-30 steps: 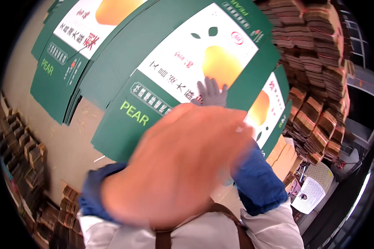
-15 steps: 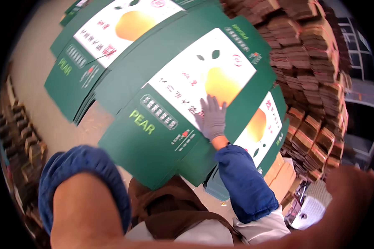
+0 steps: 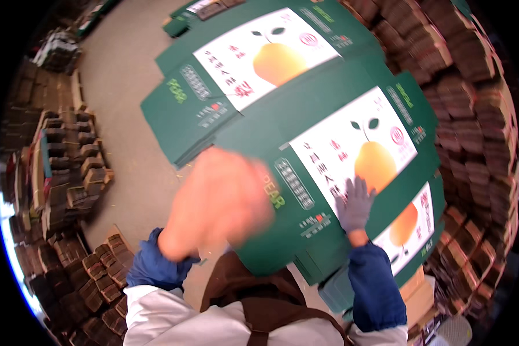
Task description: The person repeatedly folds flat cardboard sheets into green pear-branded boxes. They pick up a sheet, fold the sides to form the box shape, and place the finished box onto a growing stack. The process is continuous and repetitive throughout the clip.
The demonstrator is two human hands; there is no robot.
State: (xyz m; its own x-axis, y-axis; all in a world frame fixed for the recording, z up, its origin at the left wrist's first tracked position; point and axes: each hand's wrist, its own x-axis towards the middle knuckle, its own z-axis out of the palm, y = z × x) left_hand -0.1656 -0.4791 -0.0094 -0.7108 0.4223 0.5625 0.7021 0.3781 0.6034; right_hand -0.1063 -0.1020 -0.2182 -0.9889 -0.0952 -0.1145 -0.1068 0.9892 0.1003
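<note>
Large flat green cardboard carton sheets (image 3: pixel 265 130) lie in front of me, printed with white panels, yellow pears and green leaves. My right hand (image 3: pixel 356 206), in a grey glove, rests flat with fingers spread on the white panel, just beside the lower edge of the printed pear. My left hand (image 3: pixel 219 202) is bare and smeared by motion. It is raised over the sheets' left edge, in front of part of the print, and its fingers cannot be made out. Blue sleeve covers show on both forearms.
Tall stacks of brown folded cardboard (image 3: pixel 467 127) stand along the right. More brown bundles (image 3: pixel 69 150) are piled at the left, with others (image 3: pixel 98 277) at the lower left. A concrete floor (image 3: pixel 124 75) runs between them. A dark item (image 3: pixel 213 7) lies at the sheets' far edge.
My left hand has come down from close to the camera to above the sheets' left edge. My right hand stays flat on the panel. The view has shifted, showing more on the left.
</note>
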